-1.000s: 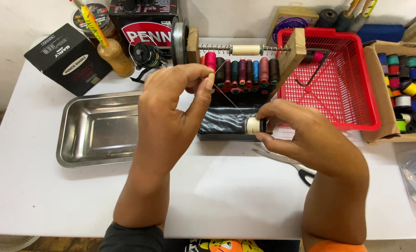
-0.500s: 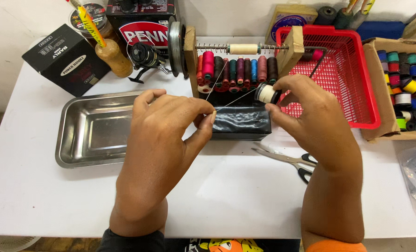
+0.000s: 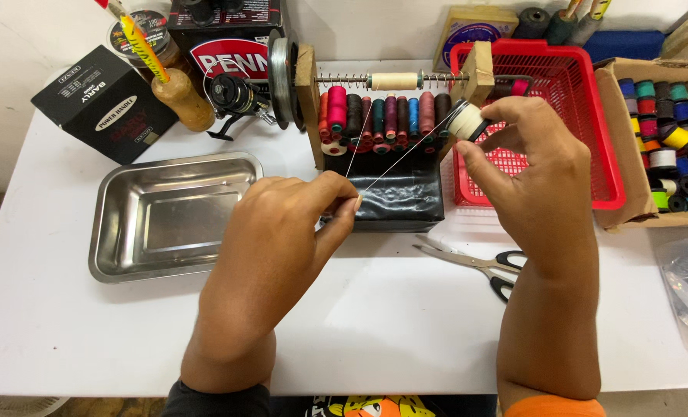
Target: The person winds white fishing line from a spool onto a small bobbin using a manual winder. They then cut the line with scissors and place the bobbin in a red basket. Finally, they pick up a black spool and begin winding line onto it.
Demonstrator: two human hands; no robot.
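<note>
My left hand (image 3: 282, 239) pinches a thin white thread (image 3: 406, 154) between thumb and forefinger over the black block (image 3: 402, 201). The thread runs up right to a small white spool (image 3: 466, 121) held in the fingertips of my right hand (image 3: 533, 177). A second strand rises from my left hand to the cream bobbin (image 3: 394, 80) on the spring rod of the wooden winder (image 3: 307, 100). A row of coloured thread spools (image 3: 382, 116) stands under the rod.
A steel tray (image 3: 170, 212) lies at the left, scissors (image 3: 475, 262) on the table below my right hand. A red basket (image 3: 568, 116) and a cardboard box of spools (image 3: 668, 139) stand at the right. A black box (image 3: 101, 100), fishing reel (image 3: 232, 96) and bottle (image 3: 182, 96) are behind.
My right hand has lifted the white spool up and to the right, drawing out more thread. My left hand has dropped toward me and stays pinched on the thread.
</note>
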